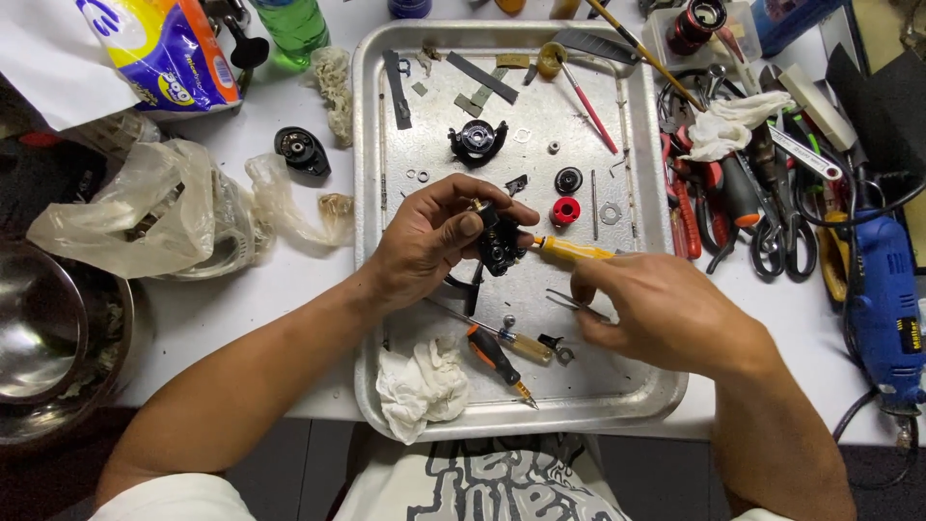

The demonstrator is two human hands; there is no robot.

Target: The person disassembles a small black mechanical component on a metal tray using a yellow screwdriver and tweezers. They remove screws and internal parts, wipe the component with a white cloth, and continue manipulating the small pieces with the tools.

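While above metal tray [637,386]:
Left hand [424,241]: closed around black reel part [500,246].
Right hand [666,309]: fingers pinched on yellow-handled screwdriver [571,252], tip at the part.

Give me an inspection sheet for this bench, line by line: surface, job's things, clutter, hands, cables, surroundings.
Surface: white table with a metal tray on it.
Job's things: black mechanism held over the tray; yellow-handled screwdriver tip at it.
Clutter: loose washers, red cap, black parts, rag, second screwdriver in the tray; pliers and scissors to the right; plastic bags to the left.
Hands: left hand grips the mechanism; right hand holds the yellow-handled screwdriver.
Cables: black cord by the blue rotary tool.
Surroundings: steel bowl, green bottle.
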